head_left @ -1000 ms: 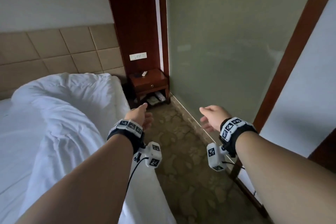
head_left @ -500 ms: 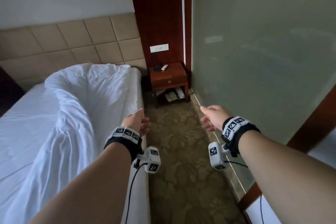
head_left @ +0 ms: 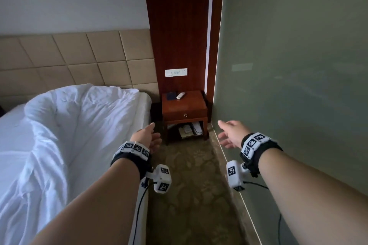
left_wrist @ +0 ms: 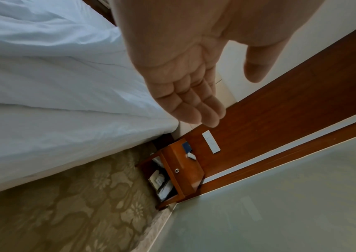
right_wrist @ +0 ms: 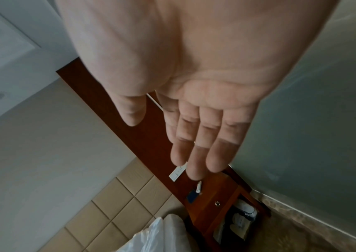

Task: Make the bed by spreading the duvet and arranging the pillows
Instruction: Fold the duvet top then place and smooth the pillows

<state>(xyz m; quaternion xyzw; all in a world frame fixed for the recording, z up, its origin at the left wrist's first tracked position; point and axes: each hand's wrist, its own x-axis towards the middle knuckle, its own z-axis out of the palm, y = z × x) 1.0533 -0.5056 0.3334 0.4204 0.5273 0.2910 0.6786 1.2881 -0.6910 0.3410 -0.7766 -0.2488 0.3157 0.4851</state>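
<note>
A crumpled white duvet [head_left: 65,125] lies bunched along the right side of the bed [head_left: 12,131], reaching up to the padded tan headboard [head_left: 79,59]; it also fills the upper left of the left wrist view as white duvet [left_wrist: 54,76]. No pillow shows in any view. My left hand [head_left: 148,138] hovers open beside the bed's right edge, holding nothing; its palm [left_wrist: 183,64] faces the camera. My right hand [head_left: 232,134] hangs open over the carpet near the green wall, empty, with straight fingers [right_wrist: 194,145].
A wooden nightstand [head_left: 184,109] stands ahead in the corner, with a white remote [head_left: 180,95] and a dark item on top and slippers on its lower shelf. A narrow carpeted aisle [head_left: 191,195] runs between bed and green glass wall [head_left: 298,85].
The view has swung left and advanced along the aisle, bringing headboard and nightstand nearer. Both hands stay open and empty, held out in front.
</note>
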